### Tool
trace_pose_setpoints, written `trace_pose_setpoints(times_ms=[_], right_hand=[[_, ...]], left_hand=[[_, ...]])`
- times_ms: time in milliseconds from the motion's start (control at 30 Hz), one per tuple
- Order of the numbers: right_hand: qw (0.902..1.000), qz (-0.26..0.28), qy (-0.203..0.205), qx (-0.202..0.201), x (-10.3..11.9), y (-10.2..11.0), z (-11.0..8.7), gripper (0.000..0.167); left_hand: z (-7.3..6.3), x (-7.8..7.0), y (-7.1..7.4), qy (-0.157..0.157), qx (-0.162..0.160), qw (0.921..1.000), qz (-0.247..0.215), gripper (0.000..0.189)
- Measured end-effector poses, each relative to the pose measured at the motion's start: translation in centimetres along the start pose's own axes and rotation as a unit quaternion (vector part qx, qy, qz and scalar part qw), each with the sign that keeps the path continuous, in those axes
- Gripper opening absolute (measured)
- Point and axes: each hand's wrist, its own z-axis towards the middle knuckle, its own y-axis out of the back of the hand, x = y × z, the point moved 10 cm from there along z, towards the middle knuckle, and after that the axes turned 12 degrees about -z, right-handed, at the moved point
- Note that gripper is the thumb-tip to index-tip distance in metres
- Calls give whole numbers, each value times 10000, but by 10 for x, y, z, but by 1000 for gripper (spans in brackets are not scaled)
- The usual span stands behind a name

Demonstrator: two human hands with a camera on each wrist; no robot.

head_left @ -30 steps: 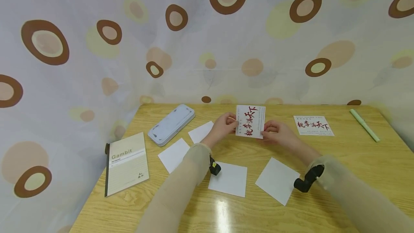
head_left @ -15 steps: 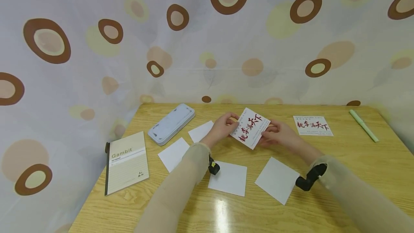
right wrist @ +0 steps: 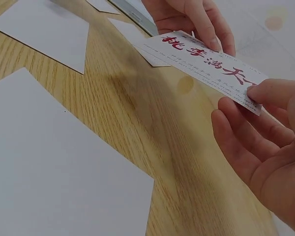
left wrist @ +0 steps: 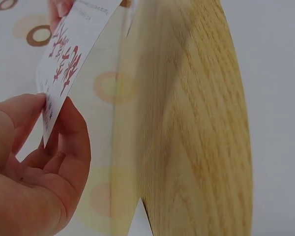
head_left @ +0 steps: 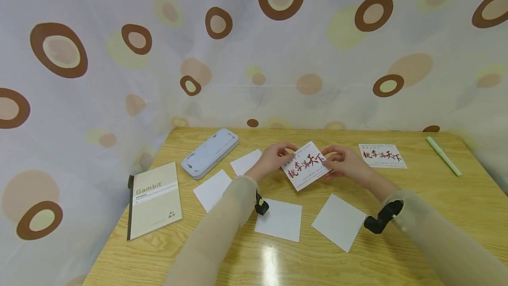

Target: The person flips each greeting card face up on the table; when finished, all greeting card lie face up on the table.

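Both hands hold one white square card (head_left: pixel 304 167) with red Chinese characters, raised over the table in the head view. My left hand (head_left: pixel 274 159) pinches its left edge between thumb and fingers; the left wrist view shows the thumb on the printed face and fingers behind. My right hand (head_left: pixel 344 165) pinches the right edge, its thumb over the last character in the right wrist view. A second card with the same red print (head_left: pixel 382 156) lies flat to the right of the right hand.
Several blank white squares lie about the wooden table (head_left: pixel 254 259), among them one white square (head_left: pixel 278 220) below the hands. At left are a notebook (head_left: pixel 155 202) and a pale blue case (head_left: pixel 210 153). A green pen (head_left: pixel 443 156) lies far right, before a patterned curtain (head_left: pixel 238 56).
The held card has turned clockwise from upright, through a diagonal tilt, until its red characters run nearly level, and has come slightly lower. Both hands keep hold of it.
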Motion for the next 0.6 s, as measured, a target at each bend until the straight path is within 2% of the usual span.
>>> trace_pose_setpoints(times_ms=[267,600], right_hand=[[9982,-584,-86,-88,-1,1,0,46],[9974,-675,-101,-218,-7,7,-1,44]], left_hand=[[1,-4,-3,-158,155,9993,312,25],[3,8,1,133,-82,9994,-307,32]])
